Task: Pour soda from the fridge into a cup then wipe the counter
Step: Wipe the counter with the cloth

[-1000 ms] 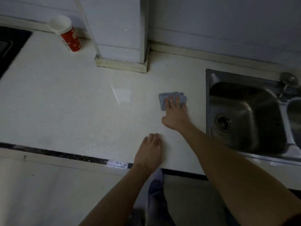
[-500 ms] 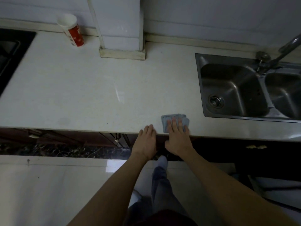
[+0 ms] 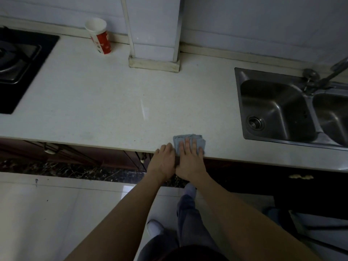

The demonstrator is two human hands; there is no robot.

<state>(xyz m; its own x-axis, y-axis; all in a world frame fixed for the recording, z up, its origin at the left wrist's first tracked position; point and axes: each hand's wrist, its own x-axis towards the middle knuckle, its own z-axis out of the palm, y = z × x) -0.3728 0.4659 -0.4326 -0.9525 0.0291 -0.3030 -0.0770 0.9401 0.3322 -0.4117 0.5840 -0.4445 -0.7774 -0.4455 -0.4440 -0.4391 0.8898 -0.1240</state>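
Observation:
A folded blue cloth (image 3: 188, 140) lies on the white counter (image 3: 113, 106) right at its front edge. My right hand (image 3: 190, 161) lies flat on the cloth, fingers spread over it and pressing it down. My left hand (image 3: 162, 162) rests against the counter's front edge just left of the cloth, fingers curled over the rim and touching my right hand. A red and white paper cup (image 3: 99, 36) stands far back on the counter near the wall; its contents are not visible.
A steel double sink (image 3: 278, 108) with a faucet (image 3: 323, 80) is set in the counter at right. A black gas hob (image 3: 18, 61) sits at the far left. A tiled pillar (image 3: 154, 31) rises behind the counter. Dark cabinet fronts lie below the edge.
My right hand has dragged the cloth from mid-counter back to the front edge. My left hand has slid to the rim beside it. The view has pulled back.

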